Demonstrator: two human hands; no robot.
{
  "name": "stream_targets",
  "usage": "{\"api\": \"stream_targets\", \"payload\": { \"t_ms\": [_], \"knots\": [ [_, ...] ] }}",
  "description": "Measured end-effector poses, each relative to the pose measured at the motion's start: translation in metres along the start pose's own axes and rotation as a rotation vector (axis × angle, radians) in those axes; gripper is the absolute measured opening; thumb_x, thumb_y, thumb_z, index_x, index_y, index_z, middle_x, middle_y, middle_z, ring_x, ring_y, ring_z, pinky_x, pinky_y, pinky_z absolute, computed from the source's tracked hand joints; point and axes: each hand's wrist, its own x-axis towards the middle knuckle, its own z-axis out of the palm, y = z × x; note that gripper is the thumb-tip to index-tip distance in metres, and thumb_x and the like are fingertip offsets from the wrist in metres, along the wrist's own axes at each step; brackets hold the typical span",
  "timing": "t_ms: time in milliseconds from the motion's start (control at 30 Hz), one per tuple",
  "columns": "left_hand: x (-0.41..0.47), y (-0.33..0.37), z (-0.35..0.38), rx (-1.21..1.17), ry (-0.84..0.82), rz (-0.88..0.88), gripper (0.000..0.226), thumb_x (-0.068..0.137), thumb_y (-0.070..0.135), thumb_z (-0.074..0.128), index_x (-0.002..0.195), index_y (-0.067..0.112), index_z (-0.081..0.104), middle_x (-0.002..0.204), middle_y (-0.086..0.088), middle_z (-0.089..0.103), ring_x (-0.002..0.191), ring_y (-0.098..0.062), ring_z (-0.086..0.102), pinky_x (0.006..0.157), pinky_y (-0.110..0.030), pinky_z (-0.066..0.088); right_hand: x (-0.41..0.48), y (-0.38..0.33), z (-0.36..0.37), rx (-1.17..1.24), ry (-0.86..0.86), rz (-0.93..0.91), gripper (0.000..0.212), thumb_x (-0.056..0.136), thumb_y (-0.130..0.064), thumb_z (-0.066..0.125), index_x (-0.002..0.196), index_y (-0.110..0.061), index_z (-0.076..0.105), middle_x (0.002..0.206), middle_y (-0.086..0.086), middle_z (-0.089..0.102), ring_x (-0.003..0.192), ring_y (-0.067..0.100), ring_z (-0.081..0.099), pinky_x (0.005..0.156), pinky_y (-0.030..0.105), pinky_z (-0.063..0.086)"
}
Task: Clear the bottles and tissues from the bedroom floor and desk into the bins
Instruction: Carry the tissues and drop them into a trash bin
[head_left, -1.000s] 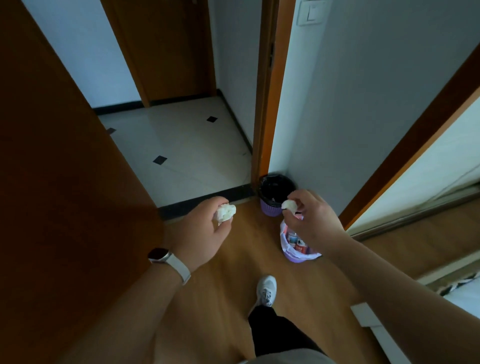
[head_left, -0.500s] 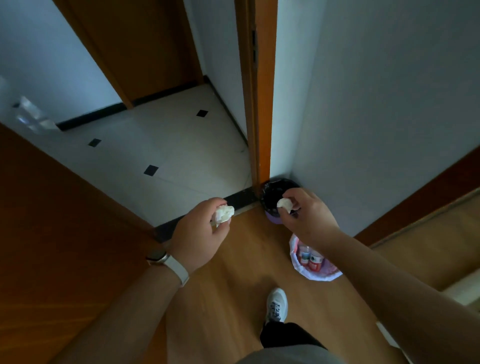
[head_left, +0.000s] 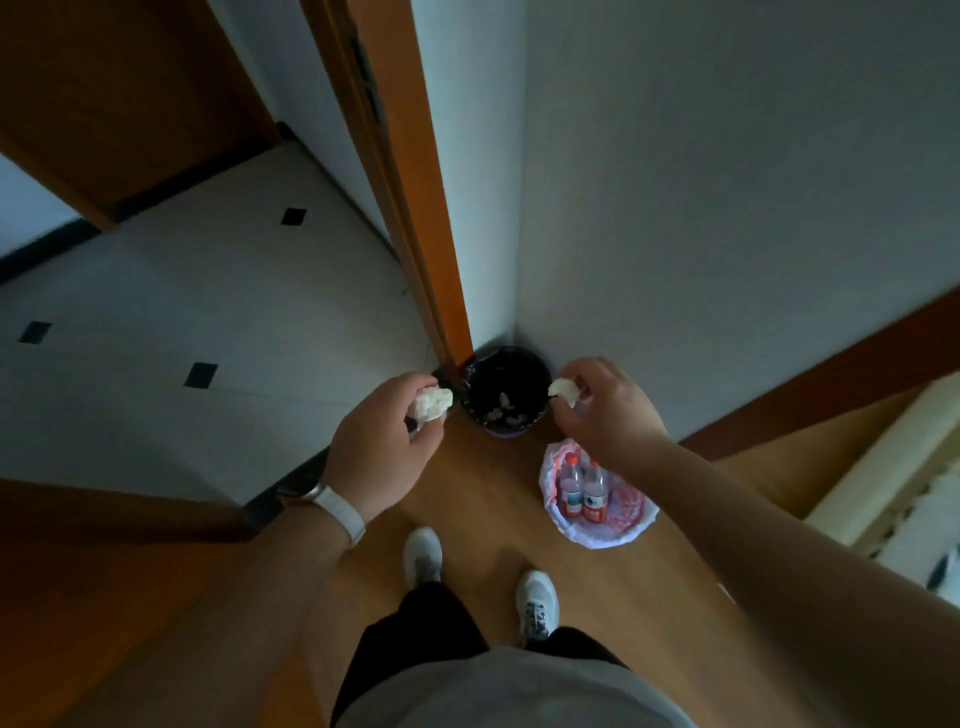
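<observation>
Left hand (head_left: 384, 457), fingers curled round crumpled tissue (head_left: 431, 405); right hand (head_left: 605, 410) pinching smaller tissue (head_left: 563, 391); both beside black-lined bin (head_left: 540, 374).

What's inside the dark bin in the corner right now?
A few crumpled tissues lie at the bottom of the bin. The rest of the inside is black and shadowed, so anything under the tissues or against the walls cannot be seen.

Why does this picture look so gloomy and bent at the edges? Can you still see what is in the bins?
Head view: dim room light leaves the door at lower left in deep shadow; the wide lens bends the door frame; the left tissue and right tissue stand out pale; the dark bin shows only faint pale scraps; bottles in the white-lined bin read clearly.
</observation>
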Motion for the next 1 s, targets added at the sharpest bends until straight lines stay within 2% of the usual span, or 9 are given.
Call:
{"api": "stream_targets", "payload": {
  "t_ms": [100, 200, 300, 400, 533, 800, 1000],
  "knots": [
    [0.033, -0.023, 0.012, -0.025, -0.068, 0.022, 0.034, 0.087, 0.022, 0.068, 0.12, 0.017, 0.061, 0.109, 0.003, 0.067, 0.094, -0.013, 0.064, 0.078, -0.028, 0.055, 0.02, 0.01, 0.015, 0.002, 0.004, 0.075, 0.023, 0.085, -0.024, 0.065, 0.108, -0.022, 0.06, 0.099, -0.008, 0.054, 0.082, 0.014, 0.054, 0.068, 0.024, 0.04],
    [0.076, -0.058, 0.029, -0.002, -0.152, 0.056, 0.034, 0.086, 0.02, 0.069, 0.119, 0.017, 0.062, 0.109, 0.002, 0.067, 0.094, -0.017, 0.064, 0.077, -0.029, 0.053, 0.05, 0.022, 0.037, 0.002, 0.015, 0.155, 0.021, 0.085, -0.024, 0.065, 0.105, -0.023, 0.06, 0.099, -0.005, 0.055, 0.083, 0.017, 0.056, 0.069, 0.028, 0.044],
    [0.122, -0.09, 0.048, -0.007, -0.268, 0.068, 0.034, 0.085, 0.018, 0.069, 0.117, 0.017, 0.062, 0.109, 0.001, 0.066, 0.094, -0.017, 0.062, 0.075, -0.024, 0.044, 0.075, 0.031, 0.062, -0.004, -0.001, 0.287, 0.022, 0.084, -0.026, 0.064, 0.106, -0.025, 0.058, 0.102, -0.003, 0.057, 0.085, 0.019, 0.058, 0.072, 0.032, 0.048],
    [0.169, -0.117, 0.07, -0.03, -0.375, 0.114, 0.028, 0.085, 0.018, 0.068, 0.113, 0.018, 0.063, 0.102, 0.005, 0.064, 0.085, -0.009, 0.055, 0.067, -0.012, 0.036, 0.105, 0.036, 0.092, -0.006, 0.004, 0.408, 0.023, 0.085, -0.028, 0.062, 0.107, -0.026, 0.058, 0.104, -0.004, 0.058, 0.089, 0.018, 0.059, 0.075, 0.035, 0.05],
    [0.221, -0.152, 0.108, -0.041, -0.45, 0.158, 0.025, 0.086, 0.018, 0.068, 0.111, 0.018, 0.063, 0.097, 0.006, 0.062, 0.078, -0.005, 0.049, 0.063, -0.006, 0.029, 0.144, 0.047, 0.136, -0.004, 0.002, 0.51, 0.022, 0.084, -0.026, 0.061, 0.107, -0.024, 0.06, 0.104, -0.003, 0.059, 0.091, 0.018, 0.057, 0.074, 0.03, 0.044],
    [0.275, -0.228, 0.241, -0.039, -0.592, 0.127, 0.025, 0.086, 0.017, 0.067, 0.11, 0.016, 0.061, 0.095, 0.009, 0.056, 0.079, -0.007, 0.05, 0.06, -0.007, 0.029, 0.19, 0.137, 0.243, 0.012, 0.014, 0.632, 0.024, 0.084, -0.028, 0.063, 0.107, -0.022, 0.059, 0.106, -0.001, 0.059, 0.089, 0.022, 0.057, 0.073, 0.037, 0.05],
    [0.29, -0.294, 0.37, -0.018, -0.673, 0.099, 0.023, 0.088, 0.019, 0.066, 0.11, 0.017, 0.06, 0.095, 0.007, 0.058, 0.082, -0.012, 0.055, 0.061, -0.013, 0.036, 0.217, 0.231, 0.343, -0.013, -0.029, 0.626, 0.026, 0.087, -0.032, 0.059, 0.112, -0.024, 0.056, 0.106, -0.005, 0.054, 0.087, 0.016, 0.053, 0.061, 0.026, 0.038]
  ]
}}
